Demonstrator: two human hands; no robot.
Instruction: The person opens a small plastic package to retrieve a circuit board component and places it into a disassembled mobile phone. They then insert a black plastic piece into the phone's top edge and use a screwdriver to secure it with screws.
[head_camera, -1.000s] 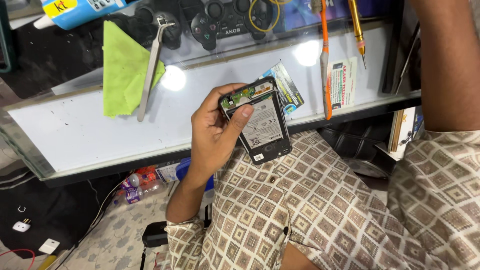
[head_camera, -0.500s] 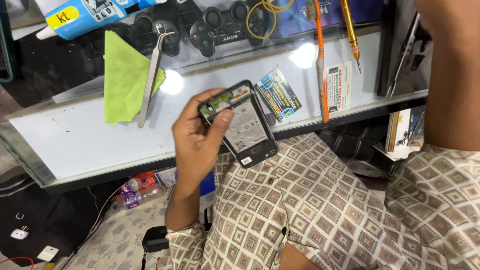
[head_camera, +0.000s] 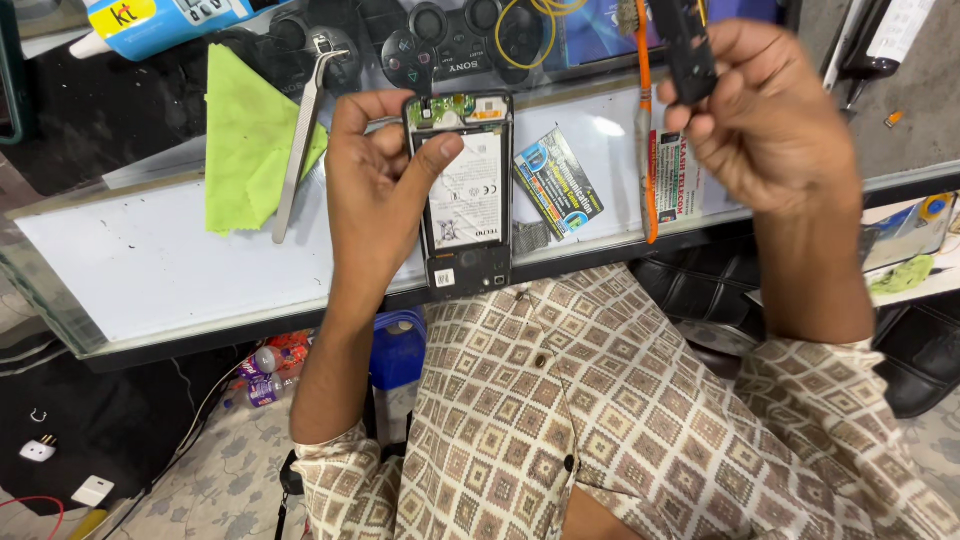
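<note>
Left hand (head_camera: 375, 185) grasps the opened phone (head_camera: 463, 195) upright above the tabletop (head_camera: 150, 270) edge, thumb on its battery. Right hand (head_camera: 770, 110) pinches a black part (head_camera: 685, 50). Risk: the one-handed grip may slip, dropping the phone past the edge; thumb pressure may stress the battery.

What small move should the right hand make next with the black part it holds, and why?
Probably bring the black part in the right hand down toward the opened phone. The left hand holds the phone with its back off, battery exposed, and the part is raised apart from it.
</note>
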